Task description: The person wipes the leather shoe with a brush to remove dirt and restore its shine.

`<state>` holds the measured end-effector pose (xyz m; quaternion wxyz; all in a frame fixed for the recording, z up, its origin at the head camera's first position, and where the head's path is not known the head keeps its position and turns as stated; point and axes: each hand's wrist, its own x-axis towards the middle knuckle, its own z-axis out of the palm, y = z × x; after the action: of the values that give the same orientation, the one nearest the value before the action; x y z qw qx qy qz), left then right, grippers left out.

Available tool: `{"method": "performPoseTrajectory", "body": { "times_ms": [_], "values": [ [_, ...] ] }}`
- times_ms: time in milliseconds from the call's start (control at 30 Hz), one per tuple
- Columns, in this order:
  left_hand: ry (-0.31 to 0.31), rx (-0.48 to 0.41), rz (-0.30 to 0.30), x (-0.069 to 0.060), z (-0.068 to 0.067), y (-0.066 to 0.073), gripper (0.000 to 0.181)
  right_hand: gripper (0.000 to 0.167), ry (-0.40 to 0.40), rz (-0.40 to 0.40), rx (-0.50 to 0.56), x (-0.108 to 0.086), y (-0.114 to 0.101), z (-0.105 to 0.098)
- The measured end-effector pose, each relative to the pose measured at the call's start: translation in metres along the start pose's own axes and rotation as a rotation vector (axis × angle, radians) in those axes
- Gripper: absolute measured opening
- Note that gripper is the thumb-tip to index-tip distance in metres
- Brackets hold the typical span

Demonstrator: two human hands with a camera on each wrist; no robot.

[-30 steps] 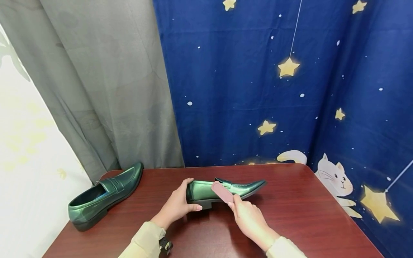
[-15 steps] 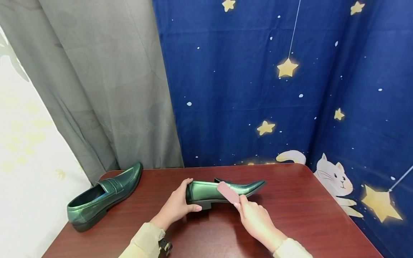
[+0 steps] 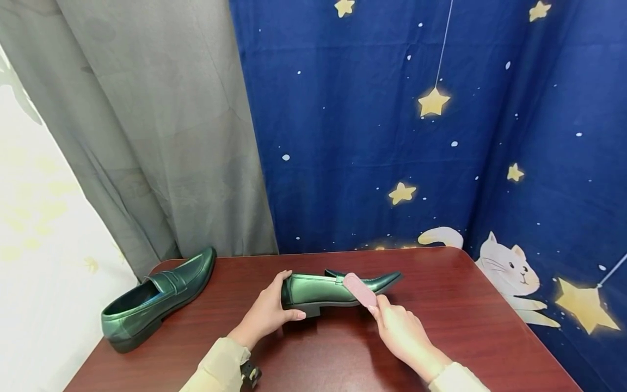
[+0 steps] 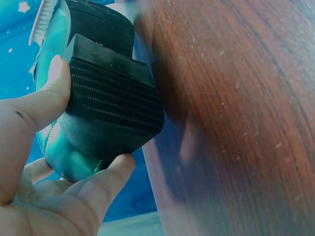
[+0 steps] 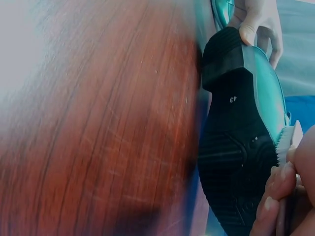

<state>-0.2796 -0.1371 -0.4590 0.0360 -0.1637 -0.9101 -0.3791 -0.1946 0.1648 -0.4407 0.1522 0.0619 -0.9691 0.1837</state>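
A shiny green loafer (image 3: 313, 288) is held with its toe to the right, over a dark red tabletop. My left hand (image 3: 266, 313) grips it round the heel; in the left wrist view the thumb and fingers lie about the ridged black heel block (image 4: 113, 93). My right hand (image 3: 404, 332) holds a pink brush (image 3: 360, 288) by its handle, which the fingers mostly hide. Pale bristles (image 5: 284, 142) touch the loafer's side near the front, just above the black sole (image 5: 231, 113) in the right wrist view.
A second green loafer (image 3: 161, 296) stands at the table's left, toe pointing to the back. Behind the table (image 3: 490, 326) hang a grey curtain (image 3: 196, 136) and a blue curtain (image 3: 352, 136) with stars. A white patterned surface (image 3: 44, 245) borders the left.
My right hand has moved to the right, drawing the brush along the loafer's side from its middle toward the toe. The left hand and both loafers have stayed in place.
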Motion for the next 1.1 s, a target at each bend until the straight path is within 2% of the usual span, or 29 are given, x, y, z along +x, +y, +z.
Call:
{"method": "performPoseTrajectory", "body": {
  "times_ms": [333,833,1100],
  "values": [
    [-0.001,-0.021,-0.013,-0.001,0.0,-0.001,0.107,0.02,-0.012,0.04,0.003,0.0,0.012,-0.007],
    [0.02,-0.019,0.0,-0.006,0.0,0.001,0.108,0.016,-0.096,0.108,0.021,0.003,0.038,-0.026],
    [0.028,-0.018,0.015,-0.007,0.001,0.002,0.108,0.016,-0.093,0.118,0.009,0.005,0.051,-0.033]
  ]
}}
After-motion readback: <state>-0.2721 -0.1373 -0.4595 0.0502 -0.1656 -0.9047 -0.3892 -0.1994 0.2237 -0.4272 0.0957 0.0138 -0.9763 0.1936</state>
